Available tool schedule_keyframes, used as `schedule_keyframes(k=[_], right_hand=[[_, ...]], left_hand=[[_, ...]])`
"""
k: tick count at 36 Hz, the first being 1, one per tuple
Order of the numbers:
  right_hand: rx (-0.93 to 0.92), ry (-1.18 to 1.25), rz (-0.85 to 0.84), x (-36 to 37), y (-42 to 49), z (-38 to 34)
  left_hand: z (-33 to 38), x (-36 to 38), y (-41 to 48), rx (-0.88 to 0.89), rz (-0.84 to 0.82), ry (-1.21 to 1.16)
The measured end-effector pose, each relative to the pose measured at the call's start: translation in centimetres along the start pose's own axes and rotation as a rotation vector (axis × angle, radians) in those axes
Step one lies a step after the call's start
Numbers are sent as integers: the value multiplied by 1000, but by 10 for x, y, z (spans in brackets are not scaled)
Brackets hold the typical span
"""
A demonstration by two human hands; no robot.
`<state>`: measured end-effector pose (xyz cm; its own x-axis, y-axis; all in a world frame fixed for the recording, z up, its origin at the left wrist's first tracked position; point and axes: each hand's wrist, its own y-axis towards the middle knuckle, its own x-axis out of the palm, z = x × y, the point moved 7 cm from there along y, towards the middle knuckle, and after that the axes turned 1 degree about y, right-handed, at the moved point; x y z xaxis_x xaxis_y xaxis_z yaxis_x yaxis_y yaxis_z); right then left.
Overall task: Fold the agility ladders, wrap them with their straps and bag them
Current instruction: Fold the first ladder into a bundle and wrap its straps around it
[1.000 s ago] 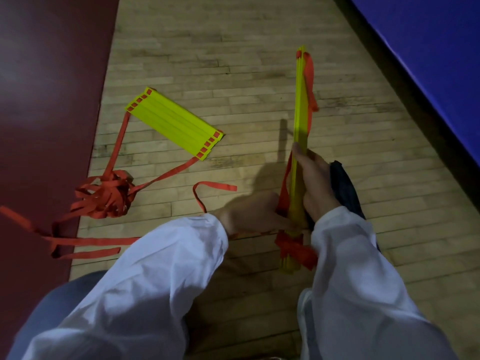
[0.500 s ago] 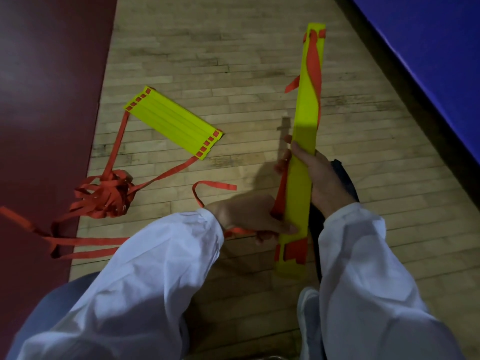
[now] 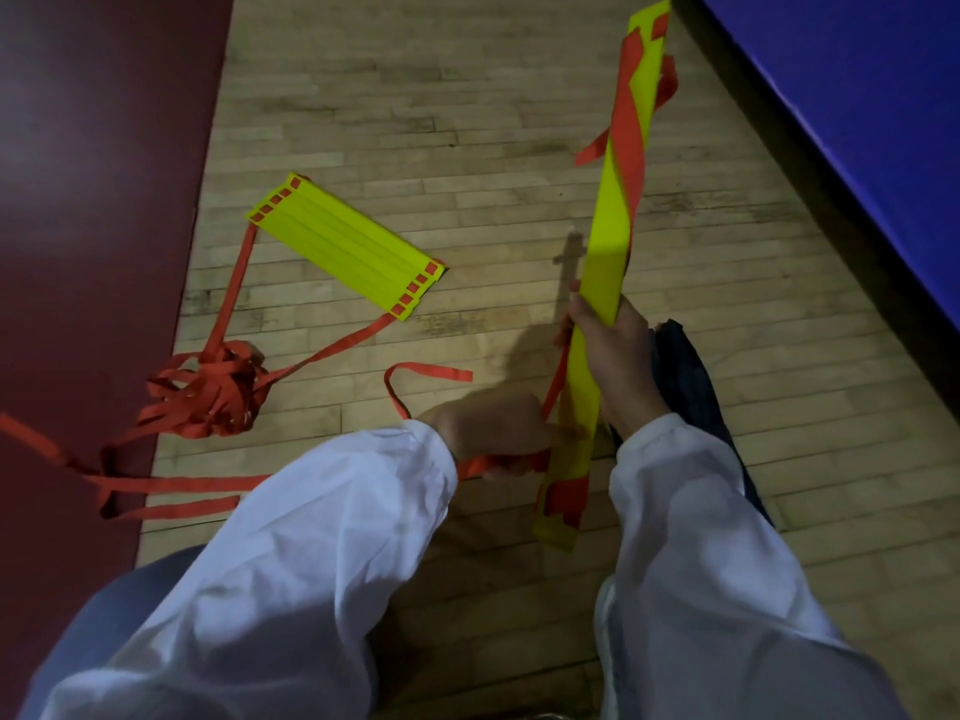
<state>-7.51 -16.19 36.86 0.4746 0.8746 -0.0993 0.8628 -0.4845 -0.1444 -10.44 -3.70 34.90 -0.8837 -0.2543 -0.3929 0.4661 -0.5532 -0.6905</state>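
My right hand [image 3: 615, 350] grips a stacked bundle of yellow ladder rungs [image 3: 615, 194] near its middle, held up and pointing away from me. An orange strap [image 3: 626, 132] winds in a spiral round the bundle's upper part. My left hand [image 3: 493, 428] pinches the same strap low beside the bundle, where it runs off to the left. A second set of yellow rungs [image 3: 345, 246] lies flat on the wooden floor at the left, its orange straps trailing into a tangled heap [image 3: 213, 392].
A dark bag [image 3: 685, 376] lies on the floor behind my right wrist. A dark red mat [image 3: 93, 200] covers the floor at the left. A blue padded surface [image 3: 852, 96] rises at the right. Loose strap ends [image 3: 171, 491] stretch across the mat's edge.
The bundle has turned from edge-on to face-on and its far end has swung up and to the right. The strap now shows wound round its upper part.
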Motion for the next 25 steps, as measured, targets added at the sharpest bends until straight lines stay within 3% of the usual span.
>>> schedule_keyframes(k=[9,16,21,25], right_hand=[[-76,-66,99,-5,-1,-2],[-11,-49,91,-8,4,1],[240,530,-114,-3,10,8],[316,909,-301,4,1,1]], left_hand=[[9,3,4,43,269,75],[10,-3,4,69,248,-17],[23,-8,-11,159,117,-221],[33,3,-23,247,-73,-357]])
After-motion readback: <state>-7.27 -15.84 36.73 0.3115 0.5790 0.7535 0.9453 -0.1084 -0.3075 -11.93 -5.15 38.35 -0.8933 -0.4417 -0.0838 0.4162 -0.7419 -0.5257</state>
